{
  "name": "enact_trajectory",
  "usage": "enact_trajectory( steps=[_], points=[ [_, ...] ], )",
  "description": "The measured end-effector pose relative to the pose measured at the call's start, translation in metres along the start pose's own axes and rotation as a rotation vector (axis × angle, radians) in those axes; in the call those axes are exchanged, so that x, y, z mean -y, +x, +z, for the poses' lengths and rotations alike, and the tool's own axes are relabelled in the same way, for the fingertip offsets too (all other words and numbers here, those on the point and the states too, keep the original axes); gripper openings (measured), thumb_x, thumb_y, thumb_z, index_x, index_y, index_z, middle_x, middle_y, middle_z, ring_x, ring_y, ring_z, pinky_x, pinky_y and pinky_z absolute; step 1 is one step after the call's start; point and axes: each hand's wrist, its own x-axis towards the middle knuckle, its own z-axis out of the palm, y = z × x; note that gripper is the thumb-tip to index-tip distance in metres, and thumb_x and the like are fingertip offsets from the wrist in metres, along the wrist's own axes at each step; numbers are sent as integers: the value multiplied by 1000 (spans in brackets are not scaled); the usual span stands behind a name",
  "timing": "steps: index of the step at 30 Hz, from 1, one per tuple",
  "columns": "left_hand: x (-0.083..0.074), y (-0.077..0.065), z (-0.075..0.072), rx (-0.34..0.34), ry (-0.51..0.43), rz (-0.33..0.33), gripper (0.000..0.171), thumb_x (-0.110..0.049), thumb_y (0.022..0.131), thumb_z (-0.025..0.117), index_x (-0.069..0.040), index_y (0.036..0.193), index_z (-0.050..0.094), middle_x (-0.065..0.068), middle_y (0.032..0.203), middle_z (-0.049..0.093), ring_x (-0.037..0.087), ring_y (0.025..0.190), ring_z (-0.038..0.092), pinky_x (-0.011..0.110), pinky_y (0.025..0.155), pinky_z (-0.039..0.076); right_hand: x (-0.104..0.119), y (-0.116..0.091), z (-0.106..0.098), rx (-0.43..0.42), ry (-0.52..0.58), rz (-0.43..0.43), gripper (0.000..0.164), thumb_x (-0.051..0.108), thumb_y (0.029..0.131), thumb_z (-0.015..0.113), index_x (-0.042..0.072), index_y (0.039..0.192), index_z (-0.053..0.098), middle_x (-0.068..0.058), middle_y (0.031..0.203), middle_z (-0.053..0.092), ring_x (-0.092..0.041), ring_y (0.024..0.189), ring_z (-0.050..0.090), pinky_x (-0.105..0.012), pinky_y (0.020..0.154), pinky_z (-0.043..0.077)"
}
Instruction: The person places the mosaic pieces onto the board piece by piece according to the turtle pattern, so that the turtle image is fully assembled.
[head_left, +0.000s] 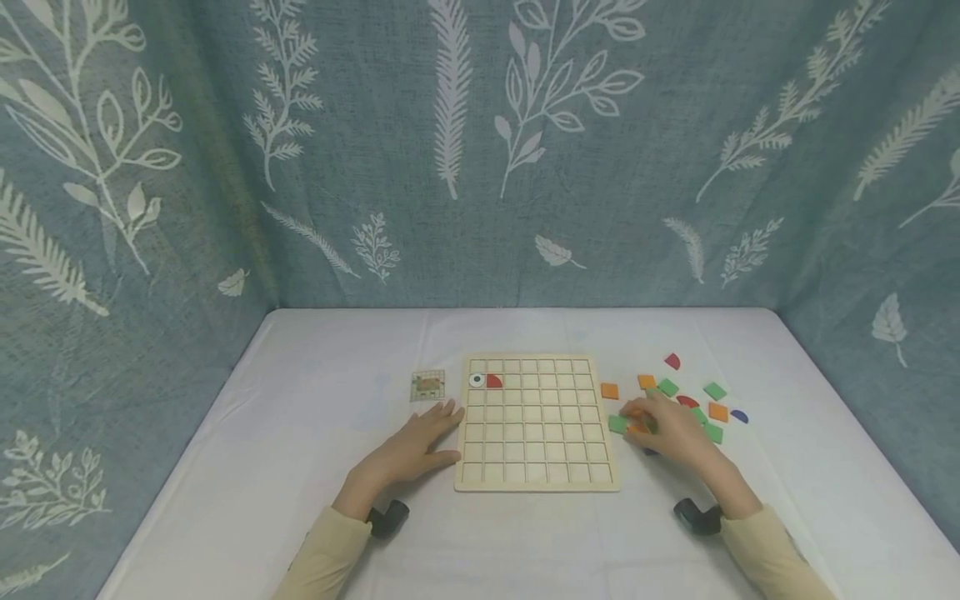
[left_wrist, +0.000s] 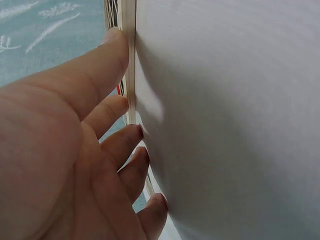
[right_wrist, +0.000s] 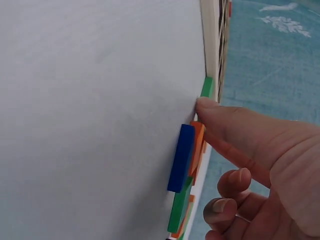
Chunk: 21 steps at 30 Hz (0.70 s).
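Note:
My left hand (head_left: pixel 417 443) lies on the white table with fingers spread, its fingertips and thumb at the left edge of a wooden grid board (head_left: pixel 528 482). On that board, a white tile with a dark dot (head_left: pixel 477 380) and a red quarter-circle tile (head_left: pixel 493 381) fill two top-row squares. My right hand (head_left: pixel 673 427) reaches down among loose tiles right of the board. Its thumb points toward a green tile (right_wrist: pixel 207 87), close beside an orange tile (right_wrist: pixel 197 145); other fingers bend behind. A blue tile (right_wrist: pixel 181 157) and another green tile (right_wrist: pixel 180 205) lie nearby.
A small picture card (head_left: pixel 427 385) lies left of the board. Further loose tiles spread to the right, among them a red one (head_left: pixel 672 361), an orange one (head_left: pixel 717 412) and a blue half-circle (head_left: pixel 739 416). A leaf-patterned curtain (head_left: pixel 495 250) hangs behind the table.

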Motion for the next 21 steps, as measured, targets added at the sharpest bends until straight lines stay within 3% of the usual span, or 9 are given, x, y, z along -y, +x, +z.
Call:
enact_trajectory(
  steps=[12,21],
  points=[
    [0,-1,0,-12,-10,6,65,-33,89,59,-6,143,34,15,151,24,33,141,16,52,116,9,-1,-1,2,3,-24,36,22,21,79,73,12,97,67,0,86,53,-16,74,47,-26,62,42],
    [0,-3,0,-19,-4,3,65,-33,89,59,-6,143,35,15,151,25,34,141,17,53,116,10,0,1,3,-22,-28,15,23,17,81,72,9,101,66,-1,89,58,-15,76,52,-27,63,46]
  ],
)
